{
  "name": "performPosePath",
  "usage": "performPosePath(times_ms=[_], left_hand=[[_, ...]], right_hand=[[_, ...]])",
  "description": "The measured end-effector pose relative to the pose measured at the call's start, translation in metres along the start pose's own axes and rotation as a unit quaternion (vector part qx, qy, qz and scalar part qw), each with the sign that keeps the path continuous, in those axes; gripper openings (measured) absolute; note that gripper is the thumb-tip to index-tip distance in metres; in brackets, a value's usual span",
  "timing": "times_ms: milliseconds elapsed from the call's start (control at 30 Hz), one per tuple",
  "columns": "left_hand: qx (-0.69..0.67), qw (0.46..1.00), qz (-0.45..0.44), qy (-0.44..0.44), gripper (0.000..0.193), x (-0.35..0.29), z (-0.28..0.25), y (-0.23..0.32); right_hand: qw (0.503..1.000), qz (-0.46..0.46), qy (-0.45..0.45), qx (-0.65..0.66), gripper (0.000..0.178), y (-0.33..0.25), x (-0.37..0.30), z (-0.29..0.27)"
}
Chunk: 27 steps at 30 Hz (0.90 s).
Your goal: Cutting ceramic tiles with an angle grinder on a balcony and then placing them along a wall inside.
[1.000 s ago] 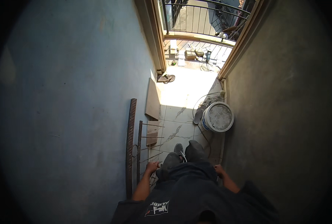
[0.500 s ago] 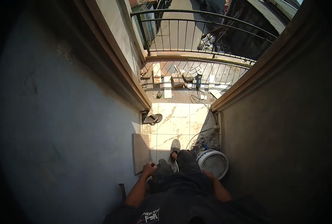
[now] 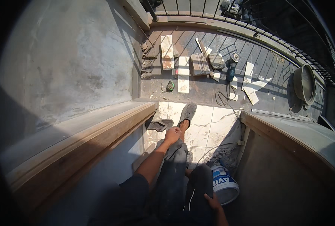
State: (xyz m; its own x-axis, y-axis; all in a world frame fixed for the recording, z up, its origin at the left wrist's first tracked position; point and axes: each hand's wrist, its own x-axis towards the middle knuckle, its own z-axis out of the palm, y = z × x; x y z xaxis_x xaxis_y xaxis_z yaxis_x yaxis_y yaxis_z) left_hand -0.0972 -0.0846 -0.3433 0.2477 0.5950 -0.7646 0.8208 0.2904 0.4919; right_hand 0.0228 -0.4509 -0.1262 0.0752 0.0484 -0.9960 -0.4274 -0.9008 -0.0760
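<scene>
Trouser leg (image 3: 175, 158): your left hand (image 3: 172, 135) rests on it at the raised front knee, fingers curled down against the dark cloth, gripping nothing else. That leg steps forward, its grey shoe (image 3: 187, 113) planted on the pale marble-look floor tiles (image 3: 209, 124) in the doorway. Your right hand (image 3: 212, 201) lies flat on the rear thigh at the lower edge of view, fingers spread loose and unclenched. Just beside that hand, to your right, stands a white plastic bucket (image 3: 224, 184) with a blue band, set against the wall. A loose dark sandal (image 3: 159, 124) lies just left of the shoe, near the wooden door frame (image 3: 99, 132). Beyond the threshold, on the balcony floor, are cut tile strips (image 3: 183, 73), a stack of tile pieces (image 3: 200, 64), an angle grinder (image 3: 232, 66) with its cable trailing back toward the doorway, and a small green tape measure (image 3: 170, 86). A round basin (image 3: 303, 84) leans by the railing at right.
</scene>
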Motion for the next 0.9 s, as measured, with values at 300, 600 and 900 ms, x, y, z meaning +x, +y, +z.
performPosePath(times_ms=[300,600,900], left_hand=[[0.224,0.964,0.019,0.14,0.061,0.415,0.025,-0.028],[0.252,0.956,0.048,0.14,0.069,0.441,0.027,-0.047],[-0.183,0.942,-0.136,-0.247,0.045,0.196,0.005,0.039]], right_hand=[[0.971,0.151,0.156,0.096,0.061,-0.078,0.085,0.011],[0.956,0.241,0.153,0.064,0.059,-0.091,0.09,0.04],[0.972,0.197,0.098,0.083,0.07,-0.008,-0.013,0.073]])
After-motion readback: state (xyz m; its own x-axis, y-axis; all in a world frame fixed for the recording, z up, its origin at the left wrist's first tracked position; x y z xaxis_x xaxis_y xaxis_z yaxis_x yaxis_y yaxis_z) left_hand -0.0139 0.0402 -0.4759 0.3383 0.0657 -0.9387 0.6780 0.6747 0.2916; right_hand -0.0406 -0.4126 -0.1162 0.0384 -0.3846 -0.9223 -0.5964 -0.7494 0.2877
